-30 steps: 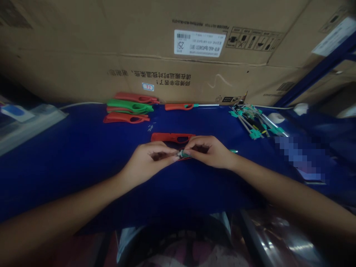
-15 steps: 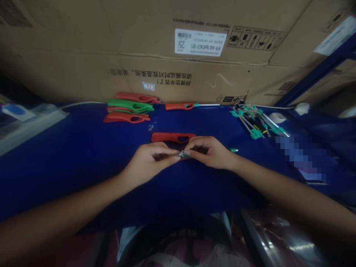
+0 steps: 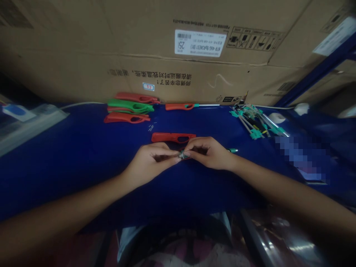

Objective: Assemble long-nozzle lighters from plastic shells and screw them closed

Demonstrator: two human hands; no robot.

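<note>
My left hand (image 3: 148, 160) and my right hand (image 3: 208, 152) meet above the table, their fingertips pinching a small green-and-metal part (image 3: 183, 155). It is too small to identify. Just behind my hands lies a red plastic lighter-style handle (image 3: 172, 138), partly hidden by my fingers and apparently touching them. A thin rod with a green tip (image 3: 233, 150) pokes out beyond my right hand, its other end hidden.
Red and green plastic handles (image 3: 128, 108) lie stacked on the blue cloth-covered table (image 3: 83, 155), near a red handle with a metal tube (image 3: 191, 106). A bundle of green-tipped rods (image 3: 256, 122) lies right. A cardboard box (image 3: 83, 48) stands behind.
The small part between my fingertips has turned, showing more metal and less green. My hands have shifted only slightly.
</note>
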